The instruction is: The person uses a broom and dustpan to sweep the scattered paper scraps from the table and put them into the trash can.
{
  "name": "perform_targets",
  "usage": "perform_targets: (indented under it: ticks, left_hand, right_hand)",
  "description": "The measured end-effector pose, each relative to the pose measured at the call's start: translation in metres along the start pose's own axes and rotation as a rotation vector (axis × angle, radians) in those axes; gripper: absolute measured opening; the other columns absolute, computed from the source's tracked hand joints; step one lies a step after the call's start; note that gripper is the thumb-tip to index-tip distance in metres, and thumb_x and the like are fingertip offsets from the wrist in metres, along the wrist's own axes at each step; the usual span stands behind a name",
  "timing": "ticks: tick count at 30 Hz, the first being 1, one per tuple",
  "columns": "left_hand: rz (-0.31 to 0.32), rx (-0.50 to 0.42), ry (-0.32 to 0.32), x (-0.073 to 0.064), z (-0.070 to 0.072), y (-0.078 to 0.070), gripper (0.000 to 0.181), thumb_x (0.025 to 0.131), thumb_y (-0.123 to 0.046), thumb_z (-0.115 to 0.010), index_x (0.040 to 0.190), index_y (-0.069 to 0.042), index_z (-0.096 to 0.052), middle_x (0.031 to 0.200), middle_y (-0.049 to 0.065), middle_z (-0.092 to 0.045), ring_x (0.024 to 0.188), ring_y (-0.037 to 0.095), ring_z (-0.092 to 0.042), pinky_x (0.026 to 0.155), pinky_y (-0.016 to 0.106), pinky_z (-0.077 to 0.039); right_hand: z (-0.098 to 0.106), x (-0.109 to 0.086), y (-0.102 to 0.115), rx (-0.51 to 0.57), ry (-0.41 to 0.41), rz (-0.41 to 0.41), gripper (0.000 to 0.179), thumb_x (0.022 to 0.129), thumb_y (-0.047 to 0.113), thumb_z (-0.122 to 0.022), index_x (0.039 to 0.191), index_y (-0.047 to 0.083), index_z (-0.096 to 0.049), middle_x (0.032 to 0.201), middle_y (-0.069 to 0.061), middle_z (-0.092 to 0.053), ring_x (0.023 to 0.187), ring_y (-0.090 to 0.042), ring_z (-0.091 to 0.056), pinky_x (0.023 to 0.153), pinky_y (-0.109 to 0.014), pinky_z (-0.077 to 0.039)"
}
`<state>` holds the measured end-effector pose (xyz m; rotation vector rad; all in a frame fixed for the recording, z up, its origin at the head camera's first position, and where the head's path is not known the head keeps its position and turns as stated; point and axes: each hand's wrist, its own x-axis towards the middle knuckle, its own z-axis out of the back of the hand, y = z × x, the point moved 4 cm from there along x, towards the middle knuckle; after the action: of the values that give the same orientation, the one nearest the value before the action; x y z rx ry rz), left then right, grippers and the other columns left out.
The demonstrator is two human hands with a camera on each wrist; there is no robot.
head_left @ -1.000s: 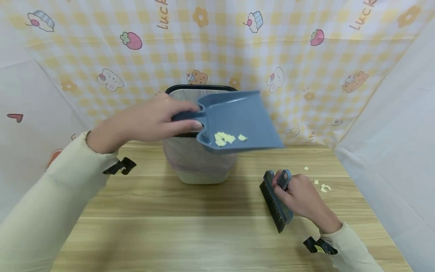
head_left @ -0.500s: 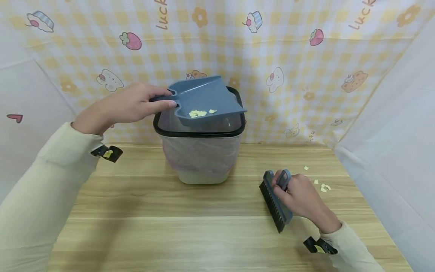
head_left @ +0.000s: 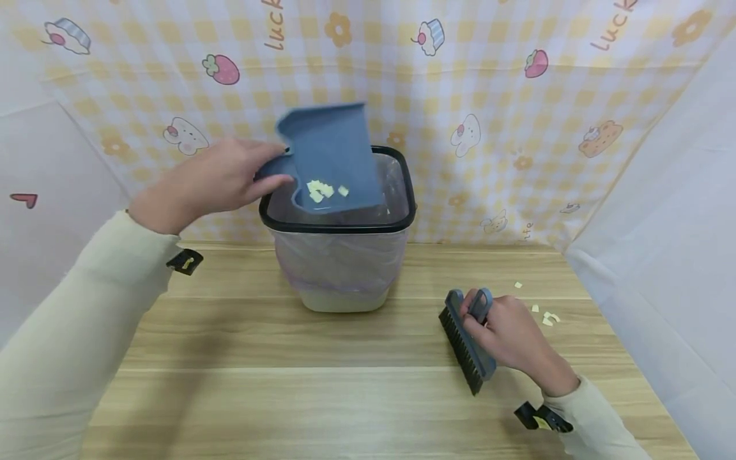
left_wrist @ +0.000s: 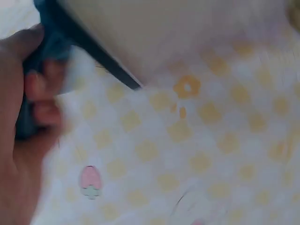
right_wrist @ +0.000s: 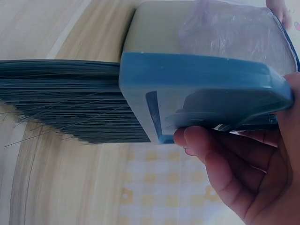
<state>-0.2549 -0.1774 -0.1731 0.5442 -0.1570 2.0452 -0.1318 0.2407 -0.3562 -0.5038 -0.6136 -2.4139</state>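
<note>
My left hand (head_left: 215, 179) grips the handle of a blue dustpan (head_left: 339, 153), which is tilted over the mouth of a trash bin (head_left: 345, 303). Several pale yellow scraps (head_left: 319, 191) lie in the pan near its handle end. In the left wrist view, curled fingers (left_wrist: 44, 89) wrap the dustpan's handle. My right hand (head_left: 514, 335) holds a blue hand brush (head_left: 468, 338) low over the table, its dark bristles facing left. The right wrist view shows the brush bristles (right_wrist: 70, 101) close up and fingers curled at the brush's handle.
The bin has a black rim (head_left: 339, 228) and a translucent liner (head_left: 345, 255). Several more pale scraps (head_left: 547, 318) lie on the wooden table (head_left: 345, 409) right of the brush. A checked curtain (head_left: 489, 76) hangs behind, with white sheets (head_left: 661, 255) at both sides.
My left hand has moved the dustpan left over the bin, and its far edge has tipped so the pan's inside faces me more. The scraps stay in it. The right hand has barely moved.
</note>
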Motion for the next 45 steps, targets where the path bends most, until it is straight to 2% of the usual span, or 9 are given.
perform_targets:
  ticks: [2, 4, 6, 9, 17, 22, 26, 35, 45]
  left_hand:
    - [-0.207, 0.181, -0.126, 0.000, 0.002, -0.011, 0.026, 0.111, -0.013, -0.068, 0.115, 0.012, -0.061, 0.083, 0.017, -0.060, 0.060, 0.032, -0.060, 0.054, 0.048, -0.055]
    - [-0.335, 0.320, -0.206, 0.000, 0.002, -0.021, 0.029, 0.116, -0.015, -0.060, 0.119, 0.014, -0.059, 0.086, 0.021, -0.058, 0.059, 0.036, -0.059, 0.051, 0.050, -0.055]
    - [-0.396, 0.374, -0.234, 0.002, 0.001, -0.027, 0.032, 0.120, -0.018, -0.050, 0.120, 0.014, -0.059, 0.086, 0.021, -0.057, 0.059, 0.035, -0.056, 0.052, 0.048, -0.054]
    - [-0.423, 0.394, -0.254, 0.003, 0.001, -0.031, 0.033, 0.120, -0.017, -0.048, 0.123, 0.013, -0.060, 0.086, 0.020, -0.057, 0.057, 0.033, -0.051, 0.050, 0.045, -0.052]
    - [-0.405, 0.356, -0.268, 0.002, 0.003, -0.033, 0.033, 0.120, -0.017, -0.050, 0.124, 0.014, -0.061, 0.085, 0.020, -0.056, 0.057, 0.033, -0.050, 0.050, 0.045, -0.051]
    - [-0.334, 0.348, -0.244, 0.000, 0.005, -0.030, 0.038, 0.120, -0.020, -0.051, 0.123, 0.017, -0.057, 0.083, 0.020, -0.055, 0.057, 0.034, -0.054, 0.051, 0.046, -0.053]
    - [-0.266, 0.344, -0.263, -0.003, 0.005, -0.026, 0.046, 0.120, -0.028, -0.049, 0.119, 0.016, -0.060, 0.079, 0.019, -0.057, 0.055, 0.034, -0.058, 0.048, 0.047, -0.053]
    - [-0.155, 0.351, -0.302, -0.013, 0.005, -0.019, 0.062, 0.121, -0.044, -0.040, 0.113, 0.013, -0.063, 0.068, 0.020, -0.060, 0.039, 0.032, -0.051, 0.035, 0.044, -0.042]
    - [-0.085, 0.309, -0.277, -0.018, 0.003, -0.015, 0.069, 0.119, -0.052, -0.038, 0.107, 0.010, -0.065, 0.065, 0.019, -0.063, 0.036, 0.027, -0.046, 0.034, 0.036, -0.029]
  right_hand:
    - [0.000, -0.001, 0.000, -0.001, 0.006, 0.007, 0.010, 0.091, 0.006, -0.070, 0.095, 0.015, -0.071, 0.063, 0.025, -0.048, 0.052, 0.012, -0.032, 0.047, -0.019, -0.031]
    - [0.000, -0.001, 0.000, 0.000, 0.008, 0.010, 0.010, 0.092, 0.006, -0.070, 0.095, 0.015, -0.071, 0.062, 0.026, -0.046, 0.052, 0.013, -0.030, 0.046, -0.019, -0.030]
    - [0.001, -0.002, 0.001, 0.003, 0.010, 0.012, 0.010, 0.092, 0.006, -0.070, 0.096, 0.015, -0.071, 0.061, 0.026, -0.044, 0.051, 0.013, -0.029, 0.046, -0.019, -0.029]
    - [0.001, -0.002, 0.001, 0.002, 0.009, 0.014, 0.010, 0.091, 0.006, -0.070, 0.095, 0.015, -0.072, 0.061, 0.026, -0.045, 0.051, 0.013, -0.029, 0.046, -0.019, -0.029]
    - [0.000, -0.002, 0.001, 0.010, 0.004, 0.015, 0.010, 0.091, 0.006, -0.071, 0.095, 0.016, -0.071, 0.061, 0.027, -0.043, 0.052, 0.013, -0.028, 0.046, -0.018, -0.028]
    - [0.000, -0.003, 0.000, 0.009, -0.002, 0.013, 0.010, 0.090, 0.006, -0.071, 0.095, 0.016, -0.071, 0.062, 0.027, -0.044, 0.052, 0.013, -0.028, 0.046, -0.018, -0.028]
    - [0.000, -0.003, 0.001, 0.008, -0.005, 0.012, 0.010, 0.090, 0.006, -0.070, 0.094, 0.015, -0.071, 0.061, 0.027, -0.045, 0.051, 0.014, -0.029, 0.045, -0.017, -0.028]
    - [0.000, -0.003, 0.000, -0.004, -0.013, 0.033, 0.010, 0.089, 0.007, -0.071, 0.092, 0.016, -0.071, 0.060, 0.026, -0.046, 0.052, 0.014, -0.030, 0.045, -0.017, -0.028]
    - [-0.001, -0.003, -0.001, 0.012, -0.006, 0.035, 0.010, 0.089, 0.006, -0.071, 0.094, 0.016, -0.071, 0.062, 0.027, -0.045, 0.053, 0.014, -0.028, 0.045, -0.017, -0.028]
